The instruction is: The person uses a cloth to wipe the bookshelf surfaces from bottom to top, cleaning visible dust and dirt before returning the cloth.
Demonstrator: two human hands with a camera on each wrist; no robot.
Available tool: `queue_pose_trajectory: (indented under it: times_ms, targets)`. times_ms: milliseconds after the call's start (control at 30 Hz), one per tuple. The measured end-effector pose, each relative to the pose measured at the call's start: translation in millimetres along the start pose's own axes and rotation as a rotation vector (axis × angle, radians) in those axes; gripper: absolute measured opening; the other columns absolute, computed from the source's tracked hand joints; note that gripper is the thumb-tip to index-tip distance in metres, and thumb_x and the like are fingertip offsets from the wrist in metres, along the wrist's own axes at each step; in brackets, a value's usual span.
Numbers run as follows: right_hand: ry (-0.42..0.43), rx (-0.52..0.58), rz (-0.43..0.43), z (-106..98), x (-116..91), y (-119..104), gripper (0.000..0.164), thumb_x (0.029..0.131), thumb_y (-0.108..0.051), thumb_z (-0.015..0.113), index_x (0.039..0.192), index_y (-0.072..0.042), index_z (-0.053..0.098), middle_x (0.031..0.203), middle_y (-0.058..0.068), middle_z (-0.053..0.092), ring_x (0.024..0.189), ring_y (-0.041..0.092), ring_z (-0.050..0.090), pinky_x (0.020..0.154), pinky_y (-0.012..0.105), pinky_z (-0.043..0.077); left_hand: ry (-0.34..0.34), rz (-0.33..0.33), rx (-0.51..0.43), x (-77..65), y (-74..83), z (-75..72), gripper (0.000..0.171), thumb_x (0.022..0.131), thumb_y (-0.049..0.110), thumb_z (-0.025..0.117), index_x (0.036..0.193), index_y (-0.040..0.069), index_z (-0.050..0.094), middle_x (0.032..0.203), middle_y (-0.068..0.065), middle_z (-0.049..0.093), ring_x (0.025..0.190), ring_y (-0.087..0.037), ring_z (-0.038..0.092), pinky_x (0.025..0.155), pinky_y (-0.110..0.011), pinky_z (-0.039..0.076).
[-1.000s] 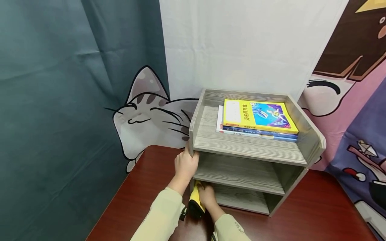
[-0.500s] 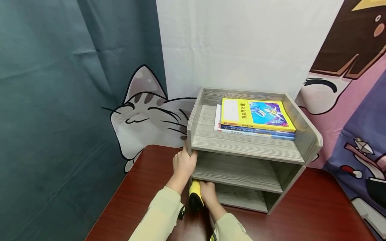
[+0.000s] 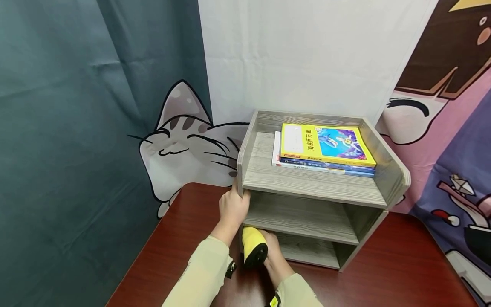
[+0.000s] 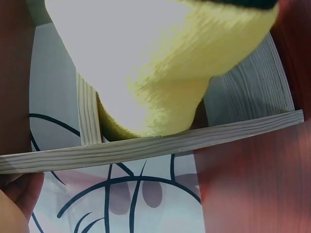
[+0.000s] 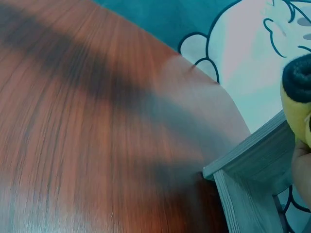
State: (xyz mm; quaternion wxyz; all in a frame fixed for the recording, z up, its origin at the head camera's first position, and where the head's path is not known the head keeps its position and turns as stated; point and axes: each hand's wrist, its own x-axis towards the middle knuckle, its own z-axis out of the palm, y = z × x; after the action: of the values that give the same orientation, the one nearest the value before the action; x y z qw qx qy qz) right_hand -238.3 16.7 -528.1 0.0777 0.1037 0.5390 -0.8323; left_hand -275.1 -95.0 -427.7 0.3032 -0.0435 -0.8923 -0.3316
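A small grey wood-grain shelf (image 3: 299, 211) stands on the reddish-brown table (image 3: 188, 243). On its left side panel my left hand (image 3: 234, 207) grips the edge just under the top board; its fingertips (image 4: 29, 194) show at the lower left of the left wrist view. My right hand (image 3: 273, 247) holds a fuzzy yellow-and-black cloth (image 3: 251, 239) at the left of the bottom compartment. The cloth's rounded black end faces me, and its far end is inside the compartment. In the right wrist view, the hand (image 5: 302, 167) is partly visible under the cloth's yellow part.
Several books (image 3: 326, 147) lie stacked on the shelf's top board, a yellow one uppermost. Behind the table hang a teal curtain (image 3: 76, 128) and a white sheet (image 3: 299, 55). Printed cartoon figures border them, including a cat (image 3: 184, 157).
The yellow-and-black cloth has turned and risen slightly, showing more of its black end. The right hand has shifted a little to the right behind it. My left hand has kept its grip.
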Motion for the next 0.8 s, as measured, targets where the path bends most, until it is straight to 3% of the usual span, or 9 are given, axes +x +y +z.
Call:
queue_pose_trajectory:
  times_ms: [67,133,200,367,500,633,733,800]
  targets:
    - [-0.052,-0.039,-0.011,-1,0,0,0.019,0.092,-0.008,0.050,0.085,0.003,0.063,0.064,-0.002,0.055,0.056,0.007,0.053,0.057,0.021,0.046,0.002,0.003,0.001,0.7,0.5,-0.4,0.046,0.088,0.024,0.046,0.130,0.006,0.048,0.068,-0.015,0.065,0.058,-0.035,0.060,0.051,-0.046,0.042]
    - [-0.102,-0.099,-0.027,-2,0,2,0.029,0.094,-0.015,0.051,0.106,0.010,0.058,0.070,-0.001,0.059,0.059,0.008,0.057,0.058,0.022,0.048,0.004,0.004,0.004,1.2,0.5,-0.9,0.046,0.087,0.024,0.046,0.129,0.006,0.048,0.069,-0.016,0.065,0.058,-0.035,0.060,0.051,-0.046,0.042]
    - [-0.124,-0.165,-0.059,-4,1,7,0.040,0.095,-0.019,0.052,0.117,0.015,0.050,0.075,0.001,0.061,0.060,0.009,0.058,0.056,0.024,0.049,0.012,0.009,0.010,1.5,0.2,-1.6,0.046,0.087,0.025,0.047,0.128,0.005,0.049,0.069,-0.017,0.065,0.058,-0.036,0.060,0.051,-0.047,0.042]
    - [-0.076,-0.341,-0.253,-2,-10,17,0.035,0.090,-0.014,0.060,0.116,0.009,0.059,0.093,0.007,0.058,0.077,0.010,0.053,0.065,0.021,0.047,0.023,0.021,0.013,1.2,0.1,-2.6,0.043,0.088,0.025,0.046,0.125,0.005,0.051,0.066,-0.016,0.064,0.058,-0.037,0.060,0.051,-0.047,0.042]
    - [-0.009,-0.450,-0.400,6,-23,9,0.028,0.087,-0.007,0.062,0.110,0.009,0.063,0.095,0.011,0.055,0.084,0.011,0.043,0.070,0.019,0.041,0.014,0.023,0.007,1.0,0.8,-4.1,0.043,0.089,0.025,0.047,0.126,0.004,0.050,0.067,-0.017,0.064,0.057,-0.036,0.060,0.051,-0.047,0.043]
    - [-0.004,-0.461,-0.388,12,-19,-1,0.021,0.089,-0.003,0.057,0.101,0.014,0.063,0.081,0.014,0.060,0.066,0.009,0.051,0.058,0.021,0.044,0.003,0.002,0.000,1.0,1.2,-5.0,0.044,0.089,0.025,0.047,0.128,0.005,0.050,0.072,-0.019,0.065,0.059,-0.036,0.060,0.053,-0.048,0.044]
    - [0.047,-0.464,-0.355,7,4,10,0.022,0.088,-0.006,0.055,0.092,0.014,0.063,0.070,0.015,0.059,0.052,0.012,0.051,0.052,0.026,0.044,-0.006,-0.003,-0.003,0.4,1.5,-4.3,0.045,0.090,0.025,0.047,0.130,0.005,0.049,0.071,-0.018,0.065,0.057,-0.035,0.059,0.052,-0.047,0.043]
    - [0.105,-0.502,-0.344,-2,24,24,0.025,0.087,-0.013,0.055,0.092,0.010,0.064,0.073,0.016,0.059,0.055,0.017,0.051,0.054,0.030,0.044,-0.015,0.001,-0.009,-0.6,1.8,-3.0,0.046,0.090,0.025,0.046,0.131,0.005,0.048,0.066,-0.015,0.063,0.054,-0.031,0.057,0.049,-0.044,0.041]
